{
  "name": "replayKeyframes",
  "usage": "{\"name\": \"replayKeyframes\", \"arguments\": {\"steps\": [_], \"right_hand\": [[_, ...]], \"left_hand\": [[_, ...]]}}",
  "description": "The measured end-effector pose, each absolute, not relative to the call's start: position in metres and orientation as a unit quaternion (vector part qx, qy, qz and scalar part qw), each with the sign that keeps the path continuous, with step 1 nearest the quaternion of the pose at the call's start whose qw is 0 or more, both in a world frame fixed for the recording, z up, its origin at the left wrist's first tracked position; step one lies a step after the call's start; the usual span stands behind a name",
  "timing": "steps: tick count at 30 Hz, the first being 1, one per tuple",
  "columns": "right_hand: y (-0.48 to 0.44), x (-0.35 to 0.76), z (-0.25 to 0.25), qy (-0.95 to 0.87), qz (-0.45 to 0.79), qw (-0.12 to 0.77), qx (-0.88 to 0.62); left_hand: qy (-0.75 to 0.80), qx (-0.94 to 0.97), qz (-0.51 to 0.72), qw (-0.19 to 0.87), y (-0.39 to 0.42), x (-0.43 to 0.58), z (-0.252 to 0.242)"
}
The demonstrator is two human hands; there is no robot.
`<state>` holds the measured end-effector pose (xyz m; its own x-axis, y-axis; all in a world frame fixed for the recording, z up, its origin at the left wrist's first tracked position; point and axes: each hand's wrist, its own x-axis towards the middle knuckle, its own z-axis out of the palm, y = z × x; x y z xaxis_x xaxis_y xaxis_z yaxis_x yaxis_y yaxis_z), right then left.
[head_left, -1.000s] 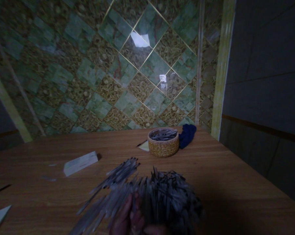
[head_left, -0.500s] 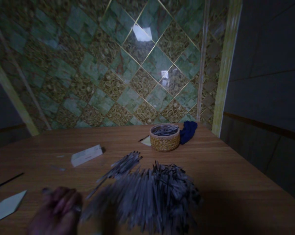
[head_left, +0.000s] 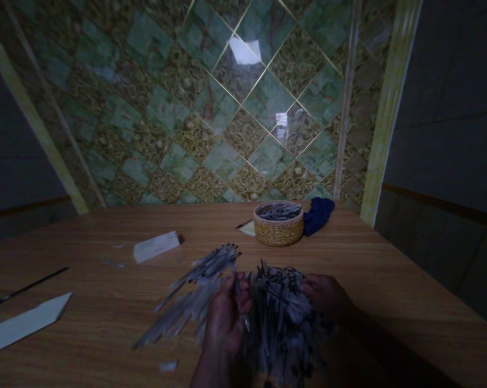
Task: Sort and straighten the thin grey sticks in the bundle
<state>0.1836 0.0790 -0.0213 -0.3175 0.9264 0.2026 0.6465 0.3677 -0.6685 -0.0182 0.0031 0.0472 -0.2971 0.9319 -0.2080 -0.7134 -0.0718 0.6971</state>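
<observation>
A large heap of slim, pen-like sticks (head_left: pixel 282 318), greyish and with dark ends, seemingly in clear sleeves, spreads across the near part of the table. My left hand (head_left: pixel 225 318) is over the heap's middle, fingers curled closed around a slim pen-like stick whose pale tip seems to show below the fist. At the heap's right side, my right hand (head_left: pixel 324 293) touches the sticks; its fingertips are dark and partly hidden among them. A smaller bundle of the same sticks (head_left: pixel 215 262) lies just behind, to the left.
A woven basket (head_left: pixel 279 233) of similar sticks stands at the back, with a dark blue cloth (head_left: pixel 318 215) beside it. On the left are a white box (head_left: pixel 157 247), a pale paper sheet (head_left: pixel 25 323) and a thin black stick (head_left: pixel 29 288). A tiled wall (head_left: pixel 227 134) rises behind.
My left hand has moved right, from the table's left side to the heap's middle. My right hand has come into view at the heap's right. The view has shifted slightly left.
</observation>
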Motion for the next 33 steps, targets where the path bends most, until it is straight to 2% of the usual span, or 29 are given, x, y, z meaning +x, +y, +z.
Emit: {"name": "replayKeyframes", "arguments": {"steps": [7, 14, 20, 33], "right_hand": [[0.114, 0.169, -0.036, -0.781, 0.231, 0.257, -0.52], [0.124, 0.178, -0.042, -0.771, 0.256, 0.296, -0.503], [0.116, 0.189, -0.046, -0.748, 0.294, 0.334, -0.493], [0.069, 0.17, -0.006, -0.732, 0.407, 0.36, -0.41]], "left_hand": [[0.4, 0.208, 0.655, 0.607, 0.018, 0.008, 0.029], [0.416, 0.237, 0.623, 0.619, 0.016, 0.011, 0.0], [0.431, 0.259, 0.605, 0.617, 0.013, 0.013, -0.004], [0.453, 0.317, 0.549, 0.626, 0.008, 0.023, -0.001]]}}
